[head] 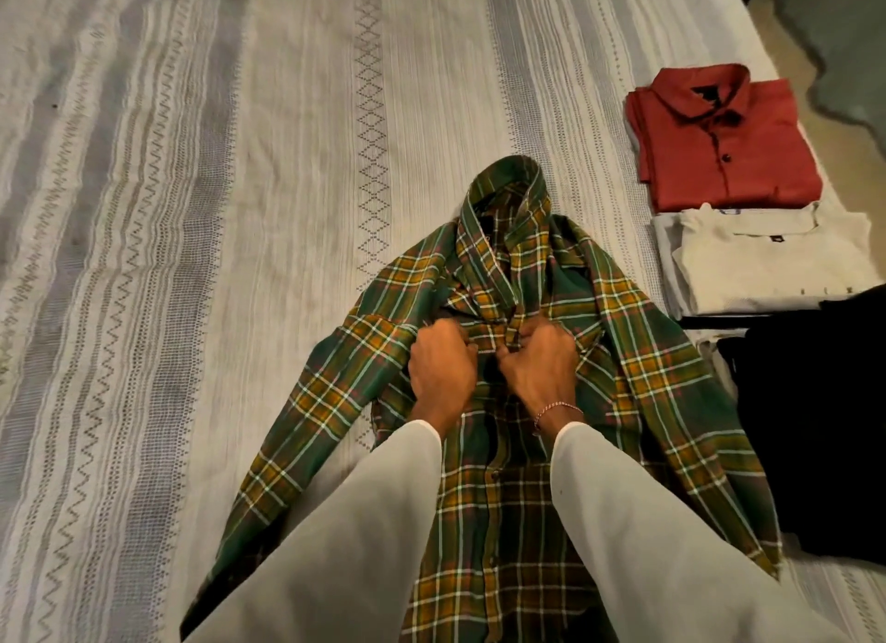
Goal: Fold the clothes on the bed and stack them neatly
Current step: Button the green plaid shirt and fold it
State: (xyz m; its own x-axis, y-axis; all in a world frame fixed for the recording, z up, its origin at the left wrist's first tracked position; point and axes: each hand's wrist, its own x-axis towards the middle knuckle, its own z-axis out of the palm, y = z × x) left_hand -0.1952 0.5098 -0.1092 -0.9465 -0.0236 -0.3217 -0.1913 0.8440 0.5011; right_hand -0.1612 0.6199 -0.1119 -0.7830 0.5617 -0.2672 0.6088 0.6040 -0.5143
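While a green and yellow plaid cotton shirt (484,354) lies face up on the pale striped bedspread (192,211), left hand (441,364) and right hand (542,369) (both fists curled) pinch its button placket below the collar.

Matt woven plaid cloth shirt (479,306) lies on a textured, ribbed cotton-like bedspread (192,211); red shirt (719,143) looks smooth.

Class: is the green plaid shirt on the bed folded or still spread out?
Spread out: green plaid shirt lies with sleeves splayed; left hand and right hand grip its front.
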